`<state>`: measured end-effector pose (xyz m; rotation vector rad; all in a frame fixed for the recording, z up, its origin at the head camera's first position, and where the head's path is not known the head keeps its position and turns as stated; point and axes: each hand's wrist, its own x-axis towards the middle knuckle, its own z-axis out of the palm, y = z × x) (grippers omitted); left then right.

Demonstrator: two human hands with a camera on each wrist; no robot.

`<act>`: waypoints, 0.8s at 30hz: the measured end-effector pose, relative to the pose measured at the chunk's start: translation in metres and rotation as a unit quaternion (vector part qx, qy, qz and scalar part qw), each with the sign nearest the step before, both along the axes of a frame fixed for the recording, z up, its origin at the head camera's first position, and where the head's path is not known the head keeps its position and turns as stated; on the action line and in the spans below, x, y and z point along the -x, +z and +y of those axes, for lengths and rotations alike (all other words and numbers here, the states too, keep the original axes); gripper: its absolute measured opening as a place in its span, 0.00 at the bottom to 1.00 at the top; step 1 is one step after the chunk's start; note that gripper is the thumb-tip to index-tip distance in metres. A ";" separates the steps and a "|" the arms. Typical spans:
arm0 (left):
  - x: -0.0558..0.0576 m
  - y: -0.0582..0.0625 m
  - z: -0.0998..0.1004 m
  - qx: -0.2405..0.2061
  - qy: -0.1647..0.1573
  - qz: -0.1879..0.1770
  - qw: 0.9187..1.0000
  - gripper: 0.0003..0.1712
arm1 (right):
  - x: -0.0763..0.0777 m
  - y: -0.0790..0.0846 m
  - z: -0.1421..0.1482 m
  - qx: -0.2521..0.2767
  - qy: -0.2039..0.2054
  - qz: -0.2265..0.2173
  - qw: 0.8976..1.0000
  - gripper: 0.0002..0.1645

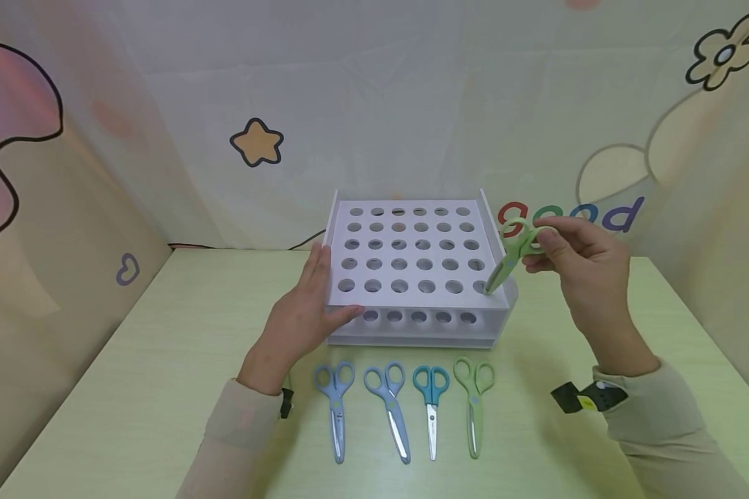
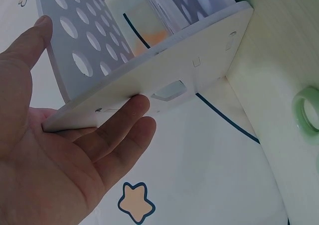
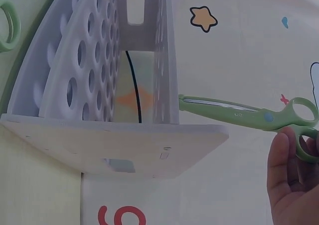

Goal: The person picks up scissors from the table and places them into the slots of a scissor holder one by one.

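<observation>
Green scissors were held by the right hand at the white rack.
"good" lettering was read behind the right fingers; a mark on the held blade was too small to read. A handle loop was clamped between right thumb and fingers, blades sloping down-left from the fingertips to the front hole nearest them; entry of the tip could not be told. The rack, pierced by rows of holes, was touched by the left hand, its fingers fairly straight, thumb spread apart. Nearer than the left thumb, two blue scissors, teal scissors and another green pair were laid.
</observation>
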<state>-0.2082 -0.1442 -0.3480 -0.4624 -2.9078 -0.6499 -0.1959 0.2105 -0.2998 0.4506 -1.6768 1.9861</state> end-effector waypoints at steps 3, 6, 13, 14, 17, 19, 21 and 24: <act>0.000 0.001 0.000 -0.003 0.000 -0.001 1.000 0.64 | 0.001 0.000 -0.002 -0.002 -0.004 0.002 1.000 0.11; 0.000 0.001 0.000 -0.003 0.001 -0.004 1.000 0.64 | 0.002 -0.001 -0.003 -0.012 -0.006 0.001 1.000 0.12; 0.000 0.001 0.000 0.001 0.000 -0.003 1.000 0.64 | 0.002 -0.006 -0.005 -0.028 -0.006 -0.013 0.999 0.12; 0.000 0.001 0.000 0.000 0.000 -0.003 1.000 0.64 | 0.002 -0.007 -0.005 -0.031 -0.007 -0.015 0.999 0.12; 0.000 0.000 0.000 -0.002 -0.001 -0.003 1.000 0.64 | 0.002 -0.010 -0.004 -0.043 -0.008 -0.023 0.999 0.11; 0.000 0.000 0.000 -0.003 0.000 -0.004 1.000 0.64 | 0.002 -0.012 -0.004 -0.051 -0.008 -0.027 0.998 0.11; 0.000 0.000 0.000 -0.002 0.000 -0.004 1.000 0.64 | 0.003 -0.014 -0.004 -0.055 -0.006 -0.033 0.998 0.11; 0.000 0.000 0.000 -0.001 0.003 -0.006 1.000 0.64 | 0.003 -0.016 -0.004 -0.068 -0.014 -0.046 0.996 0.11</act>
